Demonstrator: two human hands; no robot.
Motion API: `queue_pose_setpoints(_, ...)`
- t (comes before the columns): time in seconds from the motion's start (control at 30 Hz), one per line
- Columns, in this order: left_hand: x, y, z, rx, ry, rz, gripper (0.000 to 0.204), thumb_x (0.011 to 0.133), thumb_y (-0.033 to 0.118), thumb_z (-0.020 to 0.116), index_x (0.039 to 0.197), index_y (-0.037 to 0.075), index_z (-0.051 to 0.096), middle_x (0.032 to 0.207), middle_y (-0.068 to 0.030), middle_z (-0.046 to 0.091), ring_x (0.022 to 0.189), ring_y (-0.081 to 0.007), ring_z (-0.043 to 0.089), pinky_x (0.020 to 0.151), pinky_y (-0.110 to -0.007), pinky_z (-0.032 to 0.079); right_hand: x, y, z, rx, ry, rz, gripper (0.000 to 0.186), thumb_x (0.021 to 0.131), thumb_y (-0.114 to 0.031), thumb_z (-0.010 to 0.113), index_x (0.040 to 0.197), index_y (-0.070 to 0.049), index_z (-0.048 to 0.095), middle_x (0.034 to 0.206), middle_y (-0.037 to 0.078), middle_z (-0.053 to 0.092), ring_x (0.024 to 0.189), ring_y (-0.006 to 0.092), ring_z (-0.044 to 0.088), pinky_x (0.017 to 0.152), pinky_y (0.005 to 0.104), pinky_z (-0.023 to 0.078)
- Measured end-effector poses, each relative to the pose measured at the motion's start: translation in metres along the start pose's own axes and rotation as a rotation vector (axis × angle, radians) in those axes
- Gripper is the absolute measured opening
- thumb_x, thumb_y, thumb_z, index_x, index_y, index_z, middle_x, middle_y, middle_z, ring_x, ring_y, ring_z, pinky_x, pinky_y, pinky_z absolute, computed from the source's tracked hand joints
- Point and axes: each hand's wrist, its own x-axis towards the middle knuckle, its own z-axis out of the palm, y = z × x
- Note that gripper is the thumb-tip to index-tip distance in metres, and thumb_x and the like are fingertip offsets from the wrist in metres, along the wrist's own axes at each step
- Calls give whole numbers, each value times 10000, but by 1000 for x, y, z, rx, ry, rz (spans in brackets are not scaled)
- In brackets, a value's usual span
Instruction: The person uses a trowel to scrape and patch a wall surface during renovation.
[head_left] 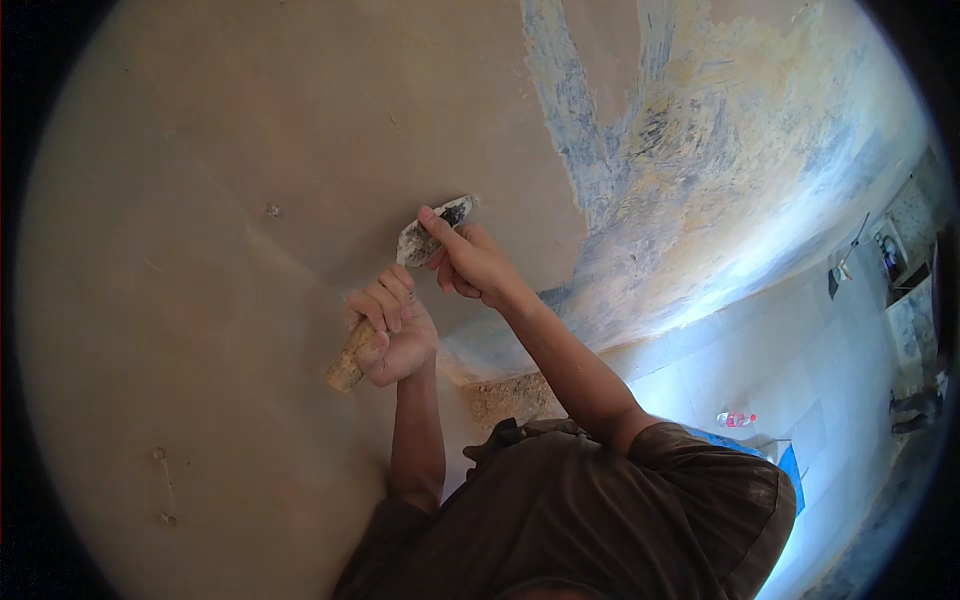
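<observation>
Evidently two-handed: left hand clenched round a wooden handle, right hand pinching a crusted blade, before the wall, left of its blotchy patch's ragged edge. Blade contact unclear. Advisable: wrists steady, pressure even, skin off the edge.

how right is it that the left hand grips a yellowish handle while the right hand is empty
Not quite: the right hand isn't empty. The head view shows it holding a stained blade, while the left hand grips a yellowish handle.
</observation>
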Motion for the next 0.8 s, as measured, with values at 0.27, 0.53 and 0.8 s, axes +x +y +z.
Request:
queue_pose_setpoints(0.27, 16, 5, 1, -50, -59, -47, 223, 631, 209, 554, 663, 130, 347, 547, 14, 320, 557, -139, 315, 712, -340, 312, 4, 3, 6, 99, 19, -35, 737, 838, -676, 531, 674, 42, 555, 427, 65, 461, 256, 82, 322, 254, 229, 184)
queue_pose_setpoints(0.53, 31, 7, 0, -64, -78, -89, 221, 684, 206, 553, 671, 119, 349, 547, 10, 334, 553, -141, 317, 700, -345, 315, 1, -3, 13, 174, 44, -53, 765, 818, -707, 529, 673, 44, 555, 419, 38, 433, 266, 82, 323, 257, 226, 193)
queue_pose_setpoints(0.8, 16, 9, 7, -36, -76, -60, 211, 674, 205, 549, 667, 123, 354, 533, 7, 335, 545, -139, 322, 687, -343, 318, -4, 4, 7, 114, 41, -37, 777, 818, -718, 516, 678, 45, 555, 422, 36, 439, 269, 82, 329, 260, 228, 205)
